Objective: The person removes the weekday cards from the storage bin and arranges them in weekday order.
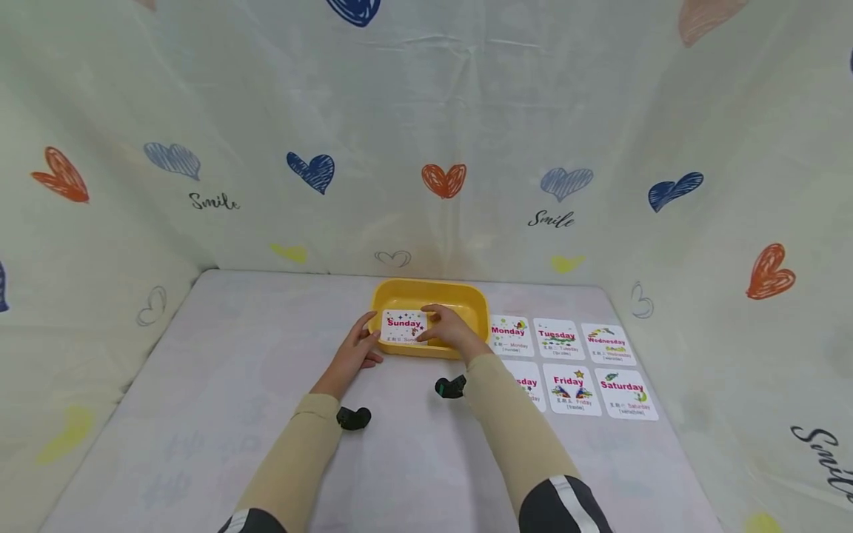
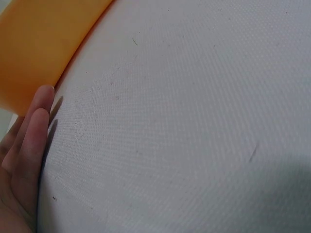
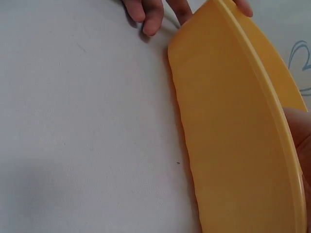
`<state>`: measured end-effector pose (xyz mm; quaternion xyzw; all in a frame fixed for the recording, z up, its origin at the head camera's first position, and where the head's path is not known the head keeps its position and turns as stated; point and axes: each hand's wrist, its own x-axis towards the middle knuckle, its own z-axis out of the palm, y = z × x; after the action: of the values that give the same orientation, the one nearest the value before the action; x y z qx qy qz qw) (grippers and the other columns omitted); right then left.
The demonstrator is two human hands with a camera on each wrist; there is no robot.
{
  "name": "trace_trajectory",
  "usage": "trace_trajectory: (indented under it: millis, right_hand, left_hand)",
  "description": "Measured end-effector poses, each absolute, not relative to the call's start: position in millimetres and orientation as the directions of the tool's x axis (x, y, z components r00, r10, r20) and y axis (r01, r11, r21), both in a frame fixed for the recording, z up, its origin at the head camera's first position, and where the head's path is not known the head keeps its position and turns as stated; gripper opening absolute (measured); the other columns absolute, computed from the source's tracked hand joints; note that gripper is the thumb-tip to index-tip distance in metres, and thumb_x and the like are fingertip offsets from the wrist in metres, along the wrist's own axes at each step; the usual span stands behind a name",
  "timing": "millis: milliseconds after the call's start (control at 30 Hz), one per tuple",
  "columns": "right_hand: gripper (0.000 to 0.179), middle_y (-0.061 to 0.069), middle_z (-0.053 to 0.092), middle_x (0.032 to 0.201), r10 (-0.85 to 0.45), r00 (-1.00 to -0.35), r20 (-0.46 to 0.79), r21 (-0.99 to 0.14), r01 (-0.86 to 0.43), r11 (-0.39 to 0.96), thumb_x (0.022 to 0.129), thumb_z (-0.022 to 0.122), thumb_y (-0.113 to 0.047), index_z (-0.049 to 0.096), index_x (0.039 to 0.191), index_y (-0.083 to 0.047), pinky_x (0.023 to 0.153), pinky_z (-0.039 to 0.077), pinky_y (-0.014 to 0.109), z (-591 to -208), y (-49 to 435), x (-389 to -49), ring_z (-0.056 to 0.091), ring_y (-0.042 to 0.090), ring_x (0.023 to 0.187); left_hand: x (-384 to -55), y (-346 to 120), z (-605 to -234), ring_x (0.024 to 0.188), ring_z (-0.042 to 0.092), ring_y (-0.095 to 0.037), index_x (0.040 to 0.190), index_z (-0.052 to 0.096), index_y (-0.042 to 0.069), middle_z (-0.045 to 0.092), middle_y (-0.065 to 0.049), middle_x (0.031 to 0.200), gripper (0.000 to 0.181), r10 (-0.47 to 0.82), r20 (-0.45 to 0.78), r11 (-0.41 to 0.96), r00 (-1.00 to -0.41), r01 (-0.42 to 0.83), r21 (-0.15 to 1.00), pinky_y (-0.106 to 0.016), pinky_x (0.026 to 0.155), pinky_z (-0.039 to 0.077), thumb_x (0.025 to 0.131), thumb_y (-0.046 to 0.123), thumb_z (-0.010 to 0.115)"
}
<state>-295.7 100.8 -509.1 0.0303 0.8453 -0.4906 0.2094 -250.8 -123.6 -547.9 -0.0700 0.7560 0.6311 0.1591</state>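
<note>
A yellow plastic tray stands toward the back of the table. Inside it, at the left end, is a white "Sunday" card with pink lettering. My left hand grips the tray's left end; in the right wrist view, fingers lie outside the corner and one fingertip shows over the rim. My right hand reaches over the front rim into the tray and pinches the card's right edge between thumb and fingers. In the right wrist view the tray's wall hides most of this hand.
Right of the tray, day cards lie in two rows: Monday, Tuesday and Wednesday behind, Friday and Saturday in front. Beside them a card ending in "sday" is partly covered by my right sleeve. A heart-patterned curtain surrounds the white table.
</note>
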Motion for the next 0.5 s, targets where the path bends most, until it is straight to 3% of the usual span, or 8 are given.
trace_trajectory:
  millis: [233, 500]
  right_hand:
    - [0.067, 0.015, 0.045, 0.141, -0.188, -0.894, -0.406, -0.761, 0.217, 0.611, 0.080, 0.081, -0.013, 0.054, 0.140, -0.025, 0.107, 0.034, 0.046, -514.6, 101.1, -307.6, 0.044, 0.032, 0.122]
    - [0.072, 0.010, 0.041, 0.143, -0.125, -0.877, -0.463, -0.665, 0.251, 0.704, 0.078, 0.083, -0.013, 0.053, 0.141, -0.032, 0.109, 0.029, 0.050, -518.6, 98.3, -316.9, 0.039, 0.029, 0.124]
  left_hand:
    - [-250.5, -124.1, -548.8, 0.086, 0.065, -0.023, 0.147, 0.030, 0.048, 0.037, -0.008, 0.137, 0.053, 0.088, -0.342, 0.190, -0.936, -0.321, 0.928, -0.031, 0.078, 0.052, 0.100, 0.043, 0.052]
    - [-249.3, -122.7, -546.9, 0.085, 0.065, -0.023, 0.148, 0.029, 0.046, 0.037, -0.010, 0.138, 0.054, 0.085, -0.336, 0.201, -0.938, -0.314, 0.928, -0.031, 0.078, 0.053, 0.100, 0.042, 0.052]
